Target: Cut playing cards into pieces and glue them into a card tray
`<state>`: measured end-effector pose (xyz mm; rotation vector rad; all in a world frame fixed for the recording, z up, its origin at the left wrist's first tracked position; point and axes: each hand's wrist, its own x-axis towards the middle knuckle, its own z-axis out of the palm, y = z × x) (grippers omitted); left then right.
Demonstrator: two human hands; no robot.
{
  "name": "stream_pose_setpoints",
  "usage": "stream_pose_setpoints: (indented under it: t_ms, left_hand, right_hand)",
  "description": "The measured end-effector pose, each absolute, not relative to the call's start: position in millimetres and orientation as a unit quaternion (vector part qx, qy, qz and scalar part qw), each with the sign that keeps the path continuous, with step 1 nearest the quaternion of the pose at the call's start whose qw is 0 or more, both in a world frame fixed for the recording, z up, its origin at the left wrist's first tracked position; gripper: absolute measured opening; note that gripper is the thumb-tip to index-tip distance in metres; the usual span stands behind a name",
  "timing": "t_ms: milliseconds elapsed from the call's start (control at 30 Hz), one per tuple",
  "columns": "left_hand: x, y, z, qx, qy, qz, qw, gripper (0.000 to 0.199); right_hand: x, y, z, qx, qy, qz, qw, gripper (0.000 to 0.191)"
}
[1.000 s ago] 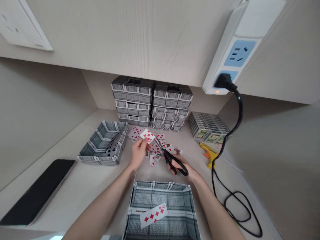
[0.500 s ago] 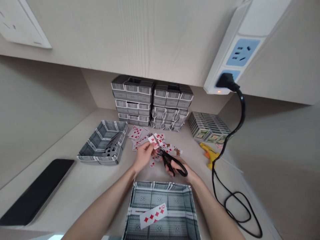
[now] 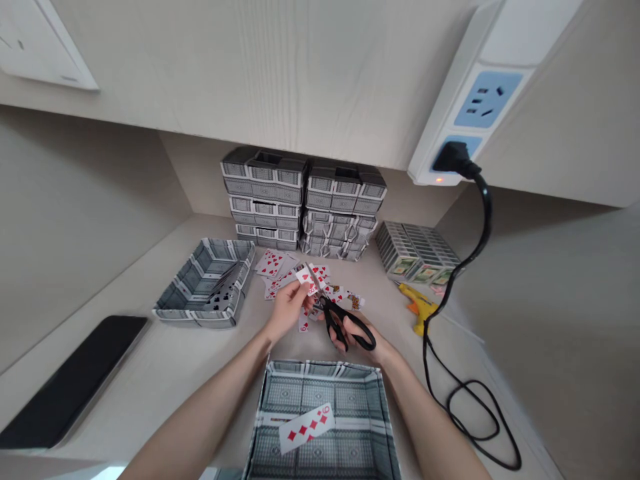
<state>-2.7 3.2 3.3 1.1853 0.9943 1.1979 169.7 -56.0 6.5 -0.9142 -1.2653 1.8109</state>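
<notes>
My left hand (image 3: 290,305) pinches a red-suited playing card (image 3: 306,276) by its lower edge. In my right hand (image 3: 357,333) is a pair of black-handled scissors (image 3: 334,313), their blades parted and lying across the card. Beneath and around the hands several loose cards (image 3: 273,263) are spread on the desk. Closest to me, between my forearms, stands an open box (image 3: 340,399) built of patterned card backs. A cut strip of a nine of diamonds (image 3: 306,429) lies inside it.
At left, another card box (image 3: 173,319) holds some cards, near a black flat device (image 3: 75,380). Stacked card boxes (image 3: 267,190) stand at the back. To the right are card packs (image 3: 417,250), a yellow glue gun (image 3: 420,307), its looping black cable (image 3: 485,227) and a power strip (image 3: 487,100).
The scissor blades look wider apart at the card than before. Both hands have stayed almost in place, and the whole view has shifted slightly.
</notes>
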Motion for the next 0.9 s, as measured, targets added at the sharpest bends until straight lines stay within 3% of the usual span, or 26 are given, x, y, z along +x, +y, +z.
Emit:
stream_pose_setpoints:
  t_ms: [900]
  left_hand:
    - [-4.2,3.8,2.7,0.541,0.434,0.500,0.518,0.030]
  right_hand:
    - [165.4,-56.7,12.9,-0.384,-0.502,0.676,0.378,0.057]
